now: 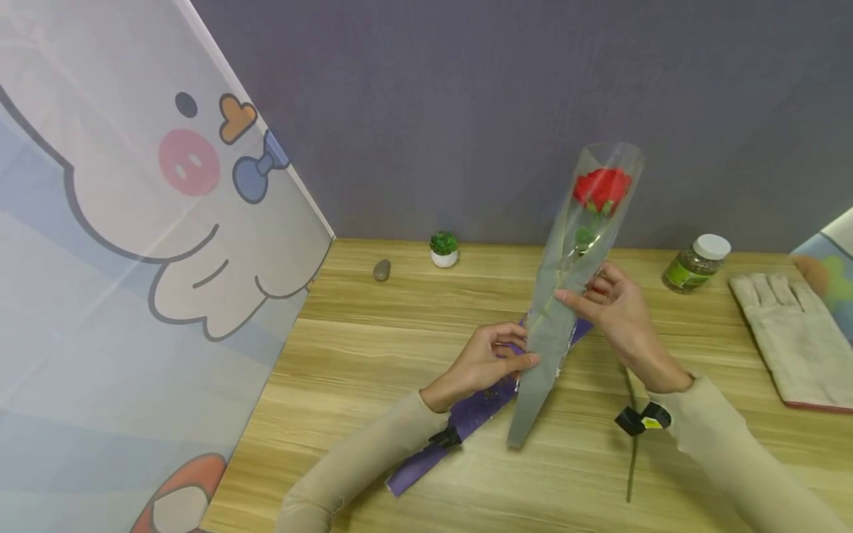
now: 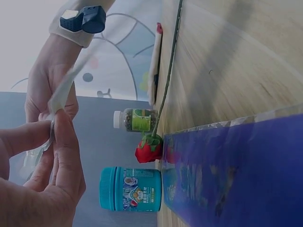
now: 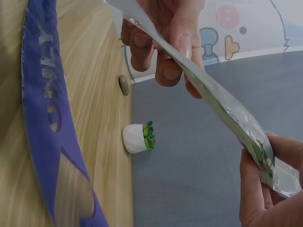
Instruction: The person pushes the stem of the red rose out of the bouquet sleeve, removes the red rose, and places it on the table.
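A red rose [image 1: 603, 189] stands inside a flower sleeve [image 1: 548, 348], clear at the top and grey lower down, tilted above the table. My left hand [image 1: 478, 361] pinches the sleeve's lower left edge between thumb and fingers. Higher up, my right hand [image 1: 623, 314] pinches its right edge, the thumb across the front. Under the hands lies a purple wrapper [image 1: 481, 409] flat on the wood, with pale lettering in the right wrist view. A second red rose [image 2: 149, 150] lies beside it; in the head view only its stem [image 1: 631, 474] shows, below my right wrist.
Along the back are a grey stone [image 1: 382, 270], a small potted succulent [image 1: 444, 250] and a white-lidded jar [image 1: 695, 264]. A teal tub [image 2: 132, 189] appears in the left wrist view. Pale work gloves [image 1: 793, 340] lie at the right. A grey wall rises behind the table.
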`<action>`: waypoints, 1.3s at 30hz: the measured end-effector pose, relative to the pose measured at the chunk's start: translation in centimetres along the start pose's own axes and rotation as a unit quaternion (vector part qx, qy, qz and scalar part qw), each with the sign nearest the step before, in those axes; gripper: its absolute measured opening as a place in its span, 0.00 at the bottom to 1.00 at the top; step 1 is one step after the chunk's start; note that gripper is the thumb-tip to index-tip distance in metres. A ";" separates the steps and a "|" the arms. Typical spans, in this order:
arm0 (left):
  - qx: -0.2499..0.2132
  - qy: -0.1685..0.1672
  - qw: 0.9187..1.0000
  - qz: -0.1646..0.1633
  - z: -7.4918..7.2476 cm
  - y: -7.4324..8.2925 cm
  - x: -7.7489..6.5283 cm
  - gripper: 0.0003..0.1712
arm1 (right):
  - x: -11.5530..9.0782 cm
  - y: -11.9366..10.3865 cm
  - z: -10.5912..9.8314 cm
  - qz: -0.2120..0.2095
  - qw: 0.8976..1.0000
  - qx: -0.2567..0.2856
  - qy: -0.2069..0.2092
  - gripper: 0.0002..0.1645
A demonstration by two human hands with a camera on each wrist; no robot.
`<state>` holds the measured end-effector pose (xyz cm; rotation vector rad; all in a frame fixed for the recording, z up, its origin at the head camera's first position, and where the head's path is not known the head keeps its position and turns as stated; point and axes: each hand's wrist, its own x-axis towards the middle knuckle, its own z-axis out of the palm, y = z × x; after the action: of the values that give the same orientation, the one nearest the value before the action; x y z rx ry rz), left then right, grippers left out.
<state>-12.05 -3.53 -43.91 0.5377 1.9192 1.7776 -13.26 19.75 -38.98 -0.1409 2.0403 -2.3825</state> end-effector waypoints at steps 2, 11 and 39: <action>0.001 0.003 1.000 -0.002 0.0 0.0 0.0 0.22 | 0.0 0.2 0.0 -0.002 1.000 -0.001 0.000 0.31; 0.000 0.015 1.000 -0.008 0.3 0.1 0.1 0.23 | -0.3 0.9 -0.2 -0.013 1.000 -0.027 0.001 0.32; -0.025 0.048 0.998 0.018 0.1 0.2 0.9 0.24 | -0.7 2.9 1.3 -0.074 0.988 -0.135 0.006 0.38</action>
<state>-12.67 -2.90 -43.80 0.4802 1.9335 1.9014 -12.68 18.01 -41.65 -0.2874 2.4312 -2.1711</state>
